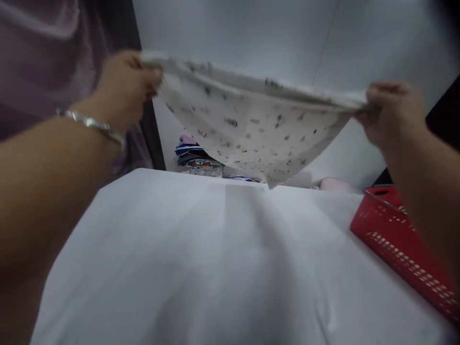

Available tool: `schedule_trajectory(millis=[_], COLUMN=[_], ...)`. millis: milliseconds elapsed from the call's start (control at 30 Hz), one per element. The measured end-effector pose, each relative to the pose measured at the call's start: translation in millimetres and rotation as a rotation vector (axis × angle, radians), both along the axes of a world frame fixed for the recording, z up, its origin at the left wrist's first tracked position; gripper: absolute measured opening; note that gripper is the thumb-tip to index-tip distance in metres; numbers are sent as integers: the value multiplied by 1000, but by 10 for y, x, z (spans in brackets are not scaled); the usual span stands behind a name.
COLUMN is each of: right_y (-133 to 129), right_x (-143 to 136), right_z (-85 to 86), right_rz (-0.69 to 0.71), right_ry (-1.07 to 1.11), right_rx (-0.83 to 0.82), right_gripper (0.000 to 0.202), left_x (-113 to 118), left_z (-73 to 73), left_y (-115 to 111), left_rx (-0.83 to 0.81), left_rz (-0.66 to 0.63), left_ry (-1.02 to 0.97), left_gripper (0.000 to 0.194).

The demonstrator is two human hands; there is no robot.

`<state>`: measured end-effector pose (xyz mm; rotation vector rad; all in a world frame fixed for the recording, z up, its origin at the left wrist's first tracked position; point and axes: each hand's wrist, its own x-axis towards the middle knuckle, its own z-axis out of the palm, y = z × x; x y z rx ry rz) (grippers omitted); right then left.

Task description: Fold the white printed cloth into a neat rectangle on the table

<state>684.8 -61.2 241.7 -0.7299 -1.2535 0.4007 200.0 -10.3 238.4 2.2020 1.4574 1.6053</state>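
Note:
A white cloth with small dark prints [251,124] is stretched in the air above the far edge of the white-covered table [179,249]. My left hand [125,88] pinches its upper left corner, a silvery bracelet on the wrist. At the upper right corner, my right hand [395,112] grips the cloth, fingers closed and a little blurred. Between my hands the cloth sags, and its lower part tapers to a point near the table's far edge.
A red plastic basket [406,244] stands at the table's right side. Beyond the far edge lie folded clothes [196,155] and a pink item [336,184]. A purplish curtain [46,52] hangs at the left, before a pale wall [233,28].

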Motion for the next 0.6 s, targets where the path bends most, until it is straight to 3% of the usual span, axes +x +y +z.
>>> schedule_trajectory(millis=[67,167,267,333,367,433,500,600], right_y=[-361,-997,-1707,-2114,-2270,-2470,-2550,-2585], right_x=[32,29,-79,-204,-266,-357,-379,-327], right_z=[-530,-1580,-2694,-3280,-3490,-3729,-3777,-3723], right_rz=[-74,-196,-166,-115,-89,-50,-56,-112], right_ry=[23,65,108,160,188,222,242,236], right_rx=[-124,-461,-814,-1022,-1100,-1185,-1175,-1086], right_gripper=[14,14,20,24,25,27,27,29], left_x=[11,-85,-278,-395,-436,-473,-460,-421], left_z=[-530,-1531,-2549,-3069,-3252,-3452,-3468,-3354], left_y=[-230,-656,-1140,-1429,-1548,-1722,-1823,-1901], left_rx=[-43,-291,-573,-688,-724,-778,-781,-717], left_rz=[-24,-89,-256,-317,-349,-383,-383,-356], left_ry=[-136,-146,-22,72,95,114,113,130], left_gripper=[52,40,34,28,26,25,26,30])
